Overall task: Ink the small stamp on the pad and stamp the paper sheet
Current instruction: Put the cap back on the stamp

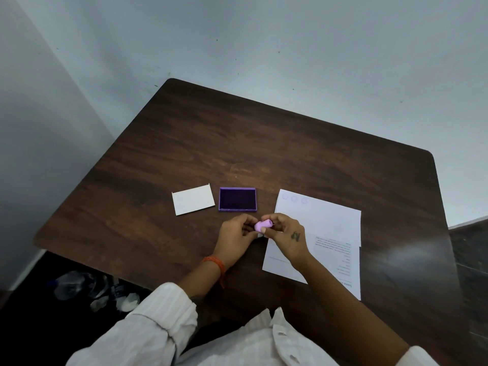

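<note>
A small pink stamp (263, 225) is held between both hands just above the dark wooden table (184, 143). My left hand (235, 236) grips it from the left and my right hand (286, 235) from the right. The open purple ink pad (237, 199) lies just beyond the hands. To the right lies the white paper sheet (324, 220), with three faint round stamp marks near its far left corner (294, 198). My right wrist covers part of the sheet.
The ink pad's white lid (193, 199) lies left of the pad. A second printed sheet (340, 262) overlaps the paper nearer to me. Walls close off the table's far and left sides. Plastic bottles (79, 286) lie on the floor at the lower left.
</note>
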Demonstrator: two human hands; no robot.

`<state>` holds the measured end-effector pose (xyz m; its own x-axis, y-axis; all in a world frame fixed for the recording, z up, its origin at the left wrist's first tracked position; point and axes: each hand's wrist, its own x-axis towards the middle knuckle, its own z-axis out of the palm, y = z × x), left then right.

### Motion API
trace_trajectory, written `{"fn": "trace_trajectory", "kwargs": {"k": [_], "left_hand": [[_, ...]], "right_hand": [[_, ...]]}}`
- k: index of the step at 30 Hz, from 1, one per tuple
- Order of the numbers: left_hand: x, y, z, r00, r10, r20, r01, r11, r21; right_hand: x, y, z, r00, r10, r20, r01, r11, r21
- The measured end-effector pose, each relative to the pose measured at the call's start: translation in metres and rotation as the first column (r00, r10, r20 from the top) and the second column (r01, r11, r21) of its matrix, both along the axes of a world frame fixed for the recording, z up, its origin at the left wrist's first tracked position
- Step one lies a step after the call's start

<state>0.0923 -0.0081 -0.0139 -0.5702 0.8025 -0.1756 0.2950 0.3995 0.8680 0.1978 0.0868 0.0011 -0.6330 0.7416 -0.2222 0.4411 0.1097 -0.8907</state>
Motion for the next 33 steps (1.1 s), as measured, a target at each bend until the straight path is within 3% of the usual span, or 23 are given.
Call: {"fn": "trace_trajectory", "kwargs": {"k": [13, 17, 20, 27, 33], "left_hand": [[-0.001, 0.003, 0.008, 0.998, 0.030, 0.061, -0.035, 0.995, 0.092], [-0.002, 0.003, 0.009, 0.999, 0.018, 0.049, -0.023, 0.995, 0.096], [-0.004, 0.002, 0.011, 0.997, 0.024, 0.073, -0.031, 0.994, 0.104], [-0.003, 0.002, 0.012, 0.997, 0.016, 0.070, -0.024, 0.994, 0.105], [-0.003, 0.001, 0.013, 0.997, 0.018, 0.080, -0.026, 0.994, 0.104]], "right_hand": [[0.003, 0.007, 0.000, 0.990, -0.141, -0.016, 0.131, 0.952, -0.277], [0.002, 0.008, 0.004, 0.993, -0.111, 0.027, 0.113, 0.929, -0.352], [0.002, 0.008, 0.007, 0.991, -0.125, -0.048, 0.092, 0.895, -0.436], [0.006, 0.008, 0.003, 0.992, -0.123, -0.041, 0.102, 0.939, -0.329], [0.006, 0.008, 0.004, 0.991, -0.124, -0.041, 0.099, 0.918, -0.383]]}}
